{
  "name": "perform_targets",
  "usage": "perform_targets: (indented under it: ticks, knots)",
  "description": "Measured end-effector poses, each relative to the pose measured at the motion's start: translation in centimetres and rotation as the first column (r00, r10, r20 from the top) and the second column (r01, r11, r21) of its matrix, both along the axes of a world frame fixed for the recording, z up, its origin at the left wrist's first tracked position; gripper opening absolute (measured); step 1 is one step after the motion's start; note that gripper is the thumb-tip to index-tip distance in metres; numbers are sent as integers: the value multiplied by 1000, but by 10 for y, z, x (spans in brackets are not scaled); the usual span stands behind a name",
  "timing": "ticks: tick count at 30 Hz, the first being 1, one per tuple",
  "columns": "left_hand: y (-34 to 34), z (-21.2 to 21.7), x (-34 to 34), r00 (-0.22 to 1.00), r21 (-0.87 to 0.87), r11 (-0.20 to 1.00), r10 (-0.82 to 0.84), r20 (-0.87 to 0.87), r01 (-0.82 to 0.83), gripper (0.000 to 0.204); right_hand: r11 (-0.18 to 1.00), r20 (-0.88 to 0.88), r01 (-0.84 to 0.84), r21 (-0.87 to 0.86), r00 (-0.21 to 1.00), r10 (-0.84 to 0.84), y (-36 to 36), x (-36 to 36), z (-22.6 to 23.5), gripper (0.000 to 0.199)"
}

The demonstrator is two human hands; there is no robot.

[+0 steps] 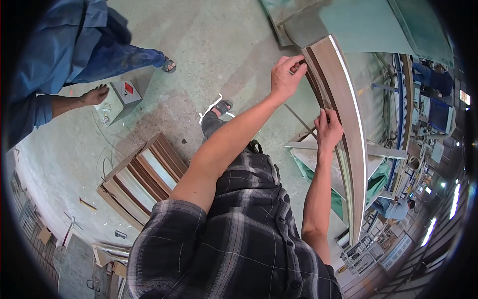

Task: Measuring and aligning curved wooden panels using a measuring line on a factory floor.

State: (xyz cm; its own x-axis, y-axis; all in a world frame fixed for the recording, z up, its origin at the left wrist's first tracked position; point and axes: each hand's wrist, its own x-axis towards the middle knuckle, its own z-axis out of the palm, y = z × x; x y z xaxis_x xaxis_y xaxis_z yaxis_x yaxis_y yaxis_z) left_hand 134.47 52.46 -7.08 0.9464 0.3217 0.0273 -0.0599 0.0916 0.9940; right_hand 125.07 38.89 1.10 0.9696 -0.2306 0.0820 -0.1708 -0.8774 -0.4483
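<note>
A long wood-grain profile [343, 99] with brown grooves and a white edge lies lengthwise on my right, on a stand. Near its far end, my left hand [288, 77] is closed in a pinch against its left edge. What sits between those fingertips is too small to make out. Closer to me, my right hand [328, 130] is curled shut over the same left edge. Its fingers hide whatever they grip.
Brown and white profiles [144, 177] are stacked at lower left. A co-worker in blue [89, 55] reaches toward a metal can [119, 99]. A green-covered surface [363, 25] stands beyond the profile. White cord [211, 105] lies by my foot. Racks [398, 109] line the right.
</note>
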Motion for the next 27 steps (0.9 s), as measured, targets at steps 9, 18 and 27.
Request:
perform_targets:
  ticks: [9, 18, 27]
  knots:
    - [-1, -3, 3, 1000, -68, 998, -2, 20, 3, 23, 991, 9, 88, 97, 996, -89, -9, -1, -20, 12]
    - [-7, -3, 2, 999, -86, 995, 48, 4, -48, 24, 992, 81, 61, 106, 994, -70, -12, -1, -29, 13]
    - [-2, -1, 2, 1000, -15, 1000, 18, -5, -18, 24, 996, 73, 36, 79, 996, -42, -8, -1, -20, 11]
